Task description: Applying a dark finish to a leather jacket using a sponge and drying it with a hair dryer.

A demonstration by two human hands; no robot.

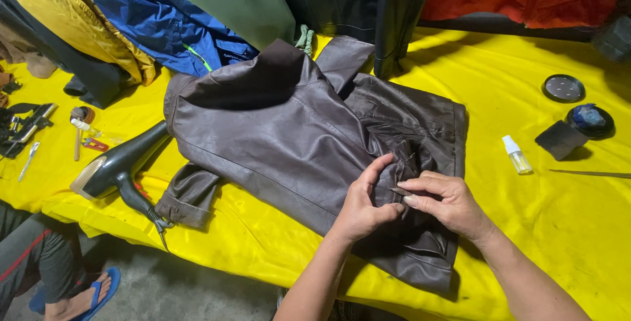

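A dark brown leather jacket lies spread on a table covered in yellow cloth. My left hand pinches a fold of the jacket's leather near its right side. Close beside it, my right hand grips the same patch of leather, thumb and fingertips pressed onto a small flap between both hands. One sleeve cuff hangs toward the table's front edge.
A black hair dryer lies left of the jacket. Small tools sit at far left. A small spray bottle, a dark sponge, a round tin with its lid and a thin stick are right. Jackets hang behind. Another person's sandalled foot is lower left.
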